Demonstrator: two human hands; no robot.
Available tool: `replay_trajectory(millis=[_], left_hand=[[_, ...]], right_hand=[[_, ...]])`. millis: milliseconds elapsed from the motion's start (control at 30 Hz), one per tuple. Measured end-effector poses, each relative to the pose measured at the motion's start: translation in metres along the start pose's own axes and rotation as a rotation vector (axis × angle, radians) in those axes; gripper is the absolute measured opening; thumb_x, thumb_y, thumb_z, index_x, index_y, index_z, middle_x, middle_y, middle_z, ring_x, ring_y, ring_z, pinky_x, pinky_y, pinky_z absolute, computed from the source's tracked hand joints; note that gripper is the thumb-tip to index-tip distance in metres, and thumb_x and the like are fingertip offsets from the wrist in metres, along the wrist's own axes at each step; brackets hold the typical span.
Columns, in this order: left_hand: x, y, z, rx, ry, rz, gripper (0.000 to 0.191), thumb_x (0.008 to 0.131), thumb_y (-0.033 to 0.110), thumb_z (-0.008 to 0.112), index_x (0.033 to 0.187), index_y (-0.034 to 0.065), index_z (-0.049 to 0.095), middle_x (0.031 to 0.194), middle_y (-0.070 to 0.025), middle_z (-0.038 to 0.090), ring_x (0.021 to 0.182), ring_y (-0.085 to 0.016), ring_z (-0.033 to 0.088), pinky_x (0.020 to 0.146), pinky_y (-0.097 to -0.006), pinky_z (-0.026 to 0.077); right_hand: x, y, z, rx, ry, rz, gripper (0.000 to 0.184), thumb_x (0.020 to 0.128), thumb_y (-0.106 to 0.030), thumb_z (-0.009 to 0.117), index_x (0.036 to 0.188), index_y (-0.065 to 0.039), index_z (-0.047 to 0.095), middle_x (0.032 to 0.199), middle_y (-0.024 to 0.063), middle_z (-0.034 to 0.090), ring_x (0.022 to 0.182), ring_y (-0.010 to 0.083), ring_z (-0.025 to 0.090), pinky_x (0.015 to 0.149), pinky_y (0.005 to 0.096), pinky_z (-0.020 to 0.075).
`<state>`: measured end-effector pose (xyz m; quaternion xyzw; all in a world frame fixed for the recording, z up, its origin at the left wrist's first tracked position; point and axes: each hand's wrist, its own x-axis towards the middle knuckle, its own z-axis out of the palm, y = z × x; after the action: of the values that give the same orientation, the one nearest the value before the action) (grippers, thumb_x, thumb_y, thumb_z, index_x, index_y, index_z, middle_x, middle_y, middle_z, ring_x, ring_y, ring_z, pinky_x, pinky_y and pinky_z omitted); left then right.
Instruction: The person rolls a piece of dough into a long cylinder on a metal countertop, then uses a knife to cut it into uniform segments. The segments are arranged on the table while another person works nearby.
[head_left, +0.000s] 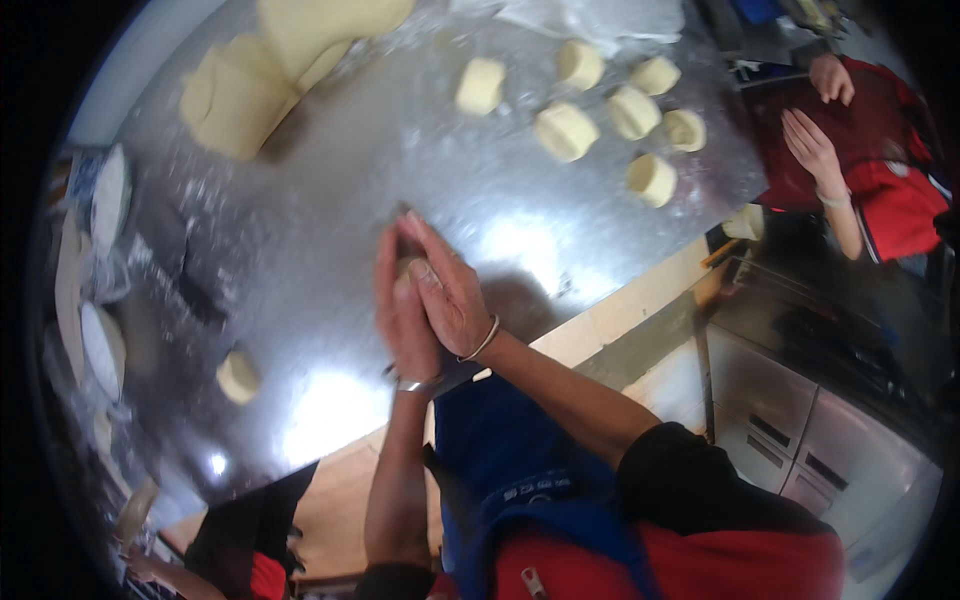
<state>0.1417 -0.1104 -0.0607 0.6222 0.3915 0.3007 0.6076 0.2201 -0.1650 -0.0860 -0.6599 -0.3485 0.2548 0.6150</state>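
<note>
My left hand (407, 315) and my right hand (454, 296) are pressed together above the metal worktop (337, 202), fingers pointing away from me. Between the palms a little of a pale dough piece (406, 265) shows; the rest of it is hidden. Beyond them, to the right, several cut dough pieces lie on the floured metal, among them one (481, 87) standing apart and one (652, 181) closest to the right edge. Another single dough piece (238, 377) lies at the lower left. A large folded slab of dough (240, 97) rests at the upper left.
Clear plastic sheeting (592, 19) lies at the far edge. White bowls (103, 351) and plastic bags line the left side. A co-worker in red (900, 202) stands at the right, another person's arm (176, 577) shows at lower left. Steel cabinets (757, 397) stand at lower right.
</note>
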Motion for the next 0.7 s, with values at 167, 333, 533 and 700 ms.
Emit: replay_trajectory(millis=[167,333,533,700], left_hand=[[0.005,-0.010,-0.003,-0.181,0.068,-0.039,0.065,0.111,0.040,0.027,0.160,-0.0013,0.028,0.165,-0.0183,0.035,0.154,-0.030,0.030,0.126,-0.0402,0.021],[-0.002,-0.004,-0.016,-0.113,0.035,0.081,0.071,0.110,0.047,0.028,0.162,-0.0015,0.024,0.166,-0.0203,0.031,0.156,-0.032,0.026,0.127,-0.0422,0.021],[-0.006,0.005,0.003,-0.265,0.114,0.072,0.076,0.109,0.053,0.033,0.161,-0.0017,0.024,0.166,-0.0197,0.032,0.155,-0.033,0.028,0.126,-0.0450,0.022],[-0.006,0.018,-0.002,-0.593,0.231,-0.130,0.082,0.108,0.057,0.032,0.163,-0.0018,0.016,0.169,-0.0204,0.024,0.157,-0.033,0.021,0.128,-0.0459,0.017]], right_hand=[[-0.011,-0.036,-0.007,0.214,-0.044,0.052,0.055,0.103,-0.013,0.042,0.155,0.007,0.035,0.157,0.0247,0.043,0.146,0.0340,0.043,0.122,0.0410,0.0322],[-0.014,-0.029,-0.012,0.154,0.012,0.085,0.057,0.103,-0.013,0.040,0.155,0.009,0.034,0.159,0.0258,0.040,0.149,0.0337,0.039,0.123,0.0413,0.0286],[-0.019,-0.028,-0.001,0.163,-0.095,0.095,0.058,0.104,-0.017,0.042,0.154,0.009,0.034,0.156,0.0280,0.044,0.146,0.0342,0.043,0.121,0.0397,0.0315],[-0.010,-0.035,-0.032,0.081,0.058,0.205,0.056,0.105,-0.017,0.044,0.153,0.010,0.037,0.155,0.0237,0.048,0.145,0.0297,0.045,0.121,0.0368,0.0319]])
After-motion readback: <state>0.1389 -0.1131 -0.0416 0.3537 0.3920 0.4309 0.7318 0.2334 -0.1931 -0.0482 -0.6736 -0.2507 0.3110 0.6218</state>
